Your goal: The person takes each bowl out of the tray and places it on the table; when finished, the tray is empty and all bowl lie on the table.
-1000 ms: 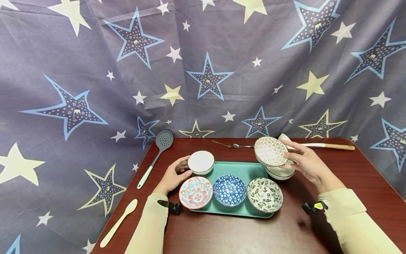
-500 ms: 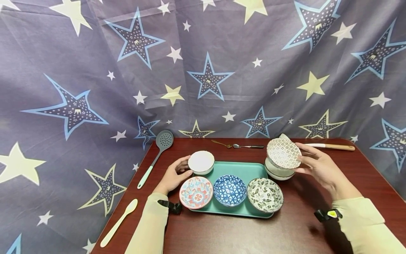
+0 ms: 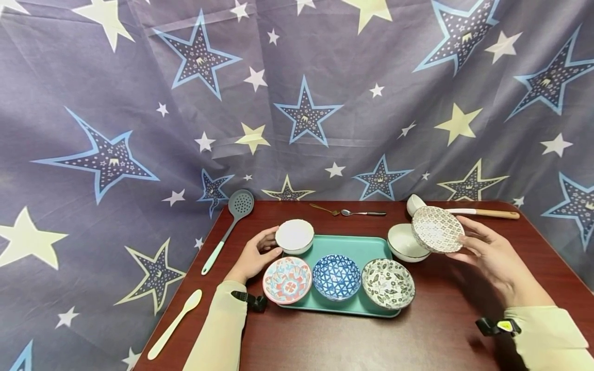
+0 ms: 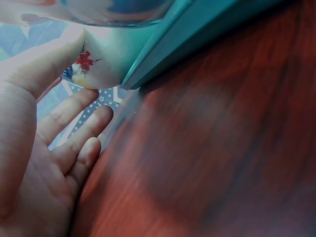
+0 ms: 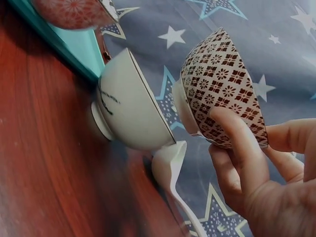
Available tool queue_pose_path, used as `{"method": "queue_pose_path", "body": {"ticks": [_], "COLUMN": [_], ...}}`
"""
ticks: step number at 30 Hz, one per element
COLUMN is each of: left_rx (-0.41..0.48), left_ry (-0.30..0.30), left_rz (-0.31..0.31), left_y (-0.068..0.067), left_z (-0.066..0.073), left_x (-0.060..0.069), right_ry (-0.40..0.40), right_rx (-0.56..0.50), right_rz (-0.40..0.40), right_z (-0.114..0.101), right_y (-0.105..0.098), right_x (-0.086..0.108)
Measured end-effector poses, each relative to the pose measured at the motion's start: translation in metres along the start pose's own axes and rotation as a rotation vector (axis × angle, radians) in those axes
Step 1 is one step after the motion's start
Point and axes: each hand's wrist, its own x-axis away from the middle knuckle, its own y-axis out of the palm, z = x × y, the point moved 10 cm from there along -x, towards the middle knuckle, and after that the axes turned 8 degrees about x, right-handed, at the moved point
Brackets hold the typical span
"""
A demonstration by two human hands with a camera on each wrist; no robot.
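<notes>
Kept left hand (image 3: 255, 257) unmoved since a second ago, with thumb and fingers apart at left side of white bowl (image 3: 294, 237), at far left corner of tray (image 3: 345, 247). Uncovered more of cream bowl (image 3: 405, 243), right of tray, and ladle (image 3: 414, 204) behind. Carried patterned bowl (image 3: 438, 230) rightward, away from tray. Now holding it tilted, clear of surface (image 3: 325, 340), just right of cream bowl. Clamped on its right edge with right hand (image 3: 492, 257), reaching in from lower right with fingers curled.

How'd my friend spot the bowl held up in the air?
Start at the dark red wood-grain table, then find the right hand. It holds a round white-and-brown bowl. Brown diamonds and flowers cover its outside, unlike the cream round bowl beside it.
</notes>
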Motion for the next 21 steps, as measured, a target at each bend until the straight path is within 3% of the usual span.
{"method": "queue_pose_path", "body": {"ticks": [5, 21], "left_rx": [0.004, -0.010], "left_ry": [-0.001, 0.007], "left_rz": [0.002, 0.005], "left_y": [-0.001, -0.002], "left_z": [0.000, -0.003], "left_x": [0.000, 0.000], "right_ry": [-0.022, -0.056], "right_rx": [-0.061, -0.100], "right_rz": [-0.010, 0.027], "right_z": [-0.003, -0.007], "right_y": [-0.009, -0.039], "right_x": [0.005, 0.017]}}
